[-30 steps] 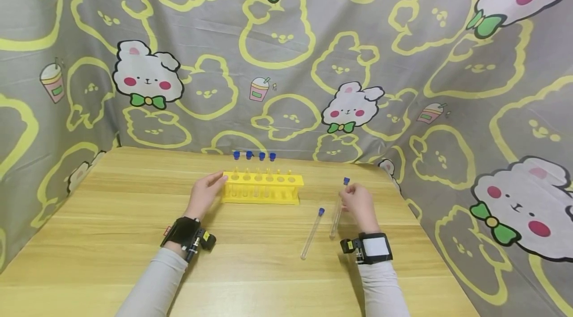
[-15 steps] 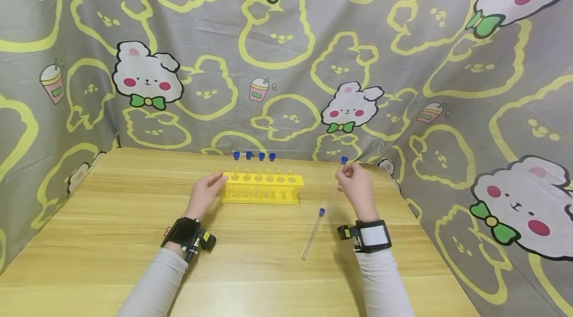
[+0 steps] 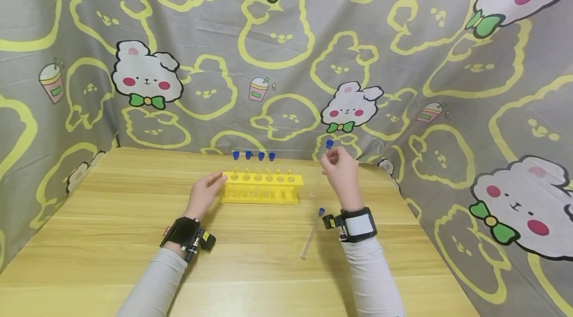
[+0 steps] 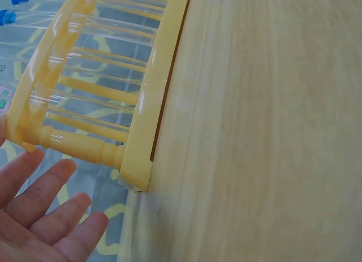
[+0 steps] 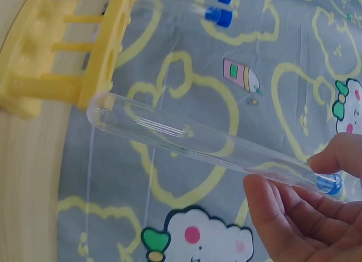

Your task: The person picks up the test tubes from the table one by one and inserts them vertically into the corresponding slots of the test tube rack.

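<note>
Left hand (image 3: 205,195) rests at the left end of the yellow rack (image 3: 261,188), fingers straight and relaxed, touching the end post; nothing gripped. In the left wrist view the fingers (image 4: 54,217) lie spread just beside the rack (image 4: 107,98) corner, on the bench (image 4: 266,126). Rack stands on the bench (image 3: 112,217) near the back edge, in front of the cartoon-print cloth (image 3: 286,48). Rack holds four clear tubes with blue caps (image 3: 253,156) in its left holes, upright; the two right holes look empty. Tube contents cannot be told.

Right of the rack, a spare tube (image 3: 312,233) with a blue cap lies flat on the bench, cap end toward the rack, apart from both hands.

Right hand (image 3: 341,172) is raised above the bench, just right of the rack, its grip clamped on the held tube (image 3: 319,172) near the blue cap, thumb and fingers pinching the top. The tube hangs below the hand, slightly tilted, cap up. In the right wrist view the held tube (image 5: 209,146) looks empty, its rounded bottom close to the rack (image 5: 73,64) end, not in a hole, with the fingertips (image 5: 334,157) at the cap.
</note>
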### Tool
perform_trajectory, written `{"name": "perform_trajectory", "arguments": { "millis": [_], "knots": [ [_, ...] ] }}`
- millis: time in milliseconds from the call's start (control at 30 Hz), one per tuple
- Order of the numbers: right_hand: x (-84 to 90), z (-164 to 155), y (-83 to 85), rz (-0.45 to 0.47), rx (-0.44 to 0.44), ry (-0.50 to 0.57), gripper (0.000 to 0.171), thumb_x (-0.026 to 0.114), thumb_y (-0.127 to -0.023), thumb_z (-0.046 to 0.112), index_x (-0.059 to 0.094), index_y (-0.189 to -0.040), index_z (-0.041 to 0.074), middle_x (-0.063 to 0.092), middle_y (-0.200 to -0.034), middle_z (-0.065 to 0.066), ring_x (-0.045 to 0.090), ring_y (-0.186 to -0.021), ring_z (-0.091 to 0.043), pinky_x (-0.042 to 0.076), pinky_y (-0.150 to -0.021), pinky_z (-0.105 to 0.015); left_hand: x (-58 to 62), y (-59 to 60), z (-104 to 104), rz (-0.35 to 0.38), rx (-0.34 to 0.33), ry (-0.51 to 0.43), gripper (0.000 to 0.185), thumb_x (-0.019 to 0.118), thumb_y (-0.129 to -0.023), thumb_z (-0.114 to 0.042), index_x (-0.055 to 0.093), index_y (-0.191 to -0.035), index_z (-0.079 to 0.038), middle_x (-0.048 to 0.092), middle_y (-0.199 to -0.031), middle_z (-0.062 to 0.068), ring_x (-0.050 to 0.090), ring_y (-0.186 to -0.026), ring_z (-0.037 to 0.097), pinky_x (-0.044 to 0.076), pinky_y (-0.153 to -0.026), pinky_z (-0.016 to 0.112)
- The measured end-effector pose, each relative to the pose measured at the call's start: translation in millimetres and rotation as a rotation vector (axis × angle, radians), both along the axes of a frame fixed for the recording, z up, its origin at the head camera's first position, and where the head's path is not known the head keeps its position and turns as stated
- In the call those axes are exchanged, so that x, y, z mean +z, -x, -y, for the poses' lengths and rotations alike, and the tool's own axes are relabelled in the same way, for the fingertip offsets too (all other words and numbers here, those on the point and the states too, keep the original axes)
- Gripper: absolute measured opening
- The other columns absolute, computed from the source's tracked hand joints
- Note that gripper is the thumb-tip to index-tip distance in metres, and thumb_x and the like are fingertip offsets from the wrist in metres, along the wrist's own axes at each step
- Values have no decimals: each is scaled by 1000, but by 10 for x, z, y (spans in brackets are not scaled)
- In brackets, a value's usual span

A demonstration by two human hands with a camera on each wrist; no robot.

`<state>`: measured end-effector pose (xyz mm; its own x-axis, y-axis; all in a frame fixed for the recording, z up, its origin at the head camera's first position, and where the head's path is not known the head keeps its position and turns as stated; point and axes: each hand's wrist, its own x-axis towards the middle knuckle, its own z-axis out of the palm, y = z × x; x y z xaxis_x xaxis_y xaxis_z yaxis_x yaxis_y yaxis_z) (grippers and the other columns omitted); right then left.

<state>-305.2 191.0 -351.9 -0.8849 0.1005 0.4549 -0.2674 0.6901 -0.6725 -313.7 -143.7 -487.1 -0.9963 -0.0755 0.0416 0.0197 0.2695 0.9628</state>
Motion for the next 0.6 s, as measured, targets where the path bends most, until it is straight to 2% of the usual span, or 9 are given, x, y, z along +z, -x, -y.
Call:
{"name": "perform_trajectory", "arguments": {
  "millis": [167,333,600],
  "knots": [
    [36,163,37,-47,24,-8,21,60,-93,18,61,-103,0,70,-88,-17,70,-71,-26,61,-60,-27,-6,3,6,-3,6,12,67,56,-94,-55,49,-143,-10,46,-150,12,39,-142,32,32,-118,49],
    [57,328,55,-98,44,-23,19,60,-93,18,61,-101,1,71,-87,-15,70,-74,-25,60,-63,-34,-16,7,17,0,4,11,66,56,-94,-55,48,-143,-11,45,-151,12,39,-142,32,32,-118,50],
    [1,548,79,-187,103,-28,16,62,-92,15,60,-99,1,69,-88,-15,69,-82,-28,60,-71,-38,-11,7,10,6,0,0,64,56,-94,-53,48,-143,-12,45,-151,13,38,-143,32,31,-118,50]
  ]
}}
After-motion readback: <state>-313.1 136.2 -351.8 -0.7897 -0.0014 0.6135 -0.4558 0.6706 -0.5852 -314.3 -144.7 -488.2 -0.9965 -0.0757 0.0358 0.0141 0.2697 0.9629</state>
